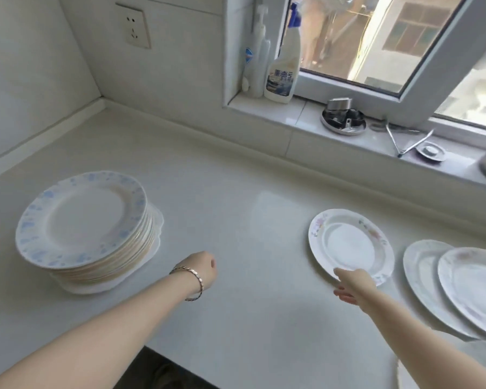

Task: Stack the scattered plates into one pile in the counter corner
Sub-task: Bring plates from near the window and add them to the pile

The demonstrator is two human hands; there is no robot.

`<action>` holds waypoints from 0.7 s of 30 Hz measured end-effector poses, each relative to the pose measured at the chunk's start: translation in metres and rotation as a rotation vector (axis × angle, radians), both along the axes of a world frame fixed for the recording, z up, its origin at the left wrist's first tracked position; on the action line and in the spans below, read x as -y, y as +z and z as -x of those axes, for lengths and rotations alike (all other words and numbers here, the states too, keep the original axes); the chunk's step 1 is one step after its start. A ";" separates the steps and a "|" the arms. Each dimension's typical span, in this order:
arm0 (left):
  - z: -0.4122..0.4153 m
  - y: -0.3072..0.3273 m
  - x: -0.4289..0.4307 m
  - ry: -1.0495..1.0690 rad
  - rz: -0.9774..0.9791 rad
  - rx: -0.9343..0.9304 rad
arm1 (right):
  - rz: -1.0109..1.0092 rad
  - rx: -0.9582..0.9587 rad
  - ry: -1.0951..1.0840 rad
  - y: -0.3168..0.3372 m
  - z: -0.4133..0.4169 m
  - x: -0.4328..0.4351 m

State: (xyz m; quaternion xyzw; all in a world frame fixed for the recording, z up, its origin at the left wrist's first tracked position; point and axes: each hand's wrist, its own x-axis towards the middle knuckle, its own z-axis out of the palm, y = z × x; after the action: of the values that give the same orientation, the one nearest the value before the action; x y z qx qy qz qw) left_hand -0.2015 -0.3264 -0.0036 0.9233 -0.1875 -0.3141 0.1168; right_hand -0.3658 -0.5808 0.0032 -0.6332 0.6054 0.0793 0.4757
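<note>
Nearest us, our right hand (353, 286) reaches with fingers partly spread, fingertips on the near rim of a floral-rimmed plate (351, 245) lying flat on the white counter (236, 220); two overlapping plates (458, 287) lie just to its right. Our left hand (204, 269), wearing a bracelet (192, 282), hovers loosely curled and empty. Farther left, toward the corner, stands the blue-patterned plate pile (87, 228).

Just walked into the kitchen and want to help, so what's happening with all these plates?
A person is gathering plates into a stack on the left of the counter. The right hand is at the near rim of a flowered plate, apparently taking hold. The left hand hovers empty over the counter. Two overlapping plates wait at the far right.
</note>
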 end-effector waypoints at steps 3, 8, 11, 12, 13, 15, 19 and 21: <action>0.016 -0.004 0.038 -0.022 -0.012 0.004 | 0.007 0.023 -0.154 -0.011 0.032 0.047; 0.031 -0.012 0.078 -0.040 -0.045 0.017 | -0.283 0.200 -0.390 -0.038 0.050 0.087; 0.031 -0.013 0.091 -0.037 -0.043 0.030 | -0.383 0.344 -0.579 -0.053 0.048 0.096; 0.030 -0.013 0.093 -0.026 -0.040 0.029 | -0.381 0.368 -0.625 -0.056 0.047 0.097; 0.029 -0.013 0.094 -0.016 -0.036 0.029 | -0.367 0.391 -0.660 -0.060 0.045 0.097; 0.026 -0.012 0.094 -0.002 -0.030 0.033 | -0.350 0.462 -0.707 -0.062 0.041 0.097; 0.024 -0.015 0.085 0.039 -0.007 0.016 | -0.272 0.578 -0.718 -0.051 0.036 0.102; 0.022 -0.016 0.076 0.060 -0.001 0.009 | -0.275 0.612 -0.680 -0.039 0.036 0.098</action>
State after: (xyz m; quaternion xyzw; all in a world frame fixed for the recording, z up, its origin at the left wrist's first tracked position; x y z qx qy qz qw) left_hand -0.2239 -0.4024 -0.0196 0.9300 -0.1599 -0.3065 0.1249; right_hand -0.4023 -0.6785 -0.0355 -0.3247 0.5941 -0.1914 0.7106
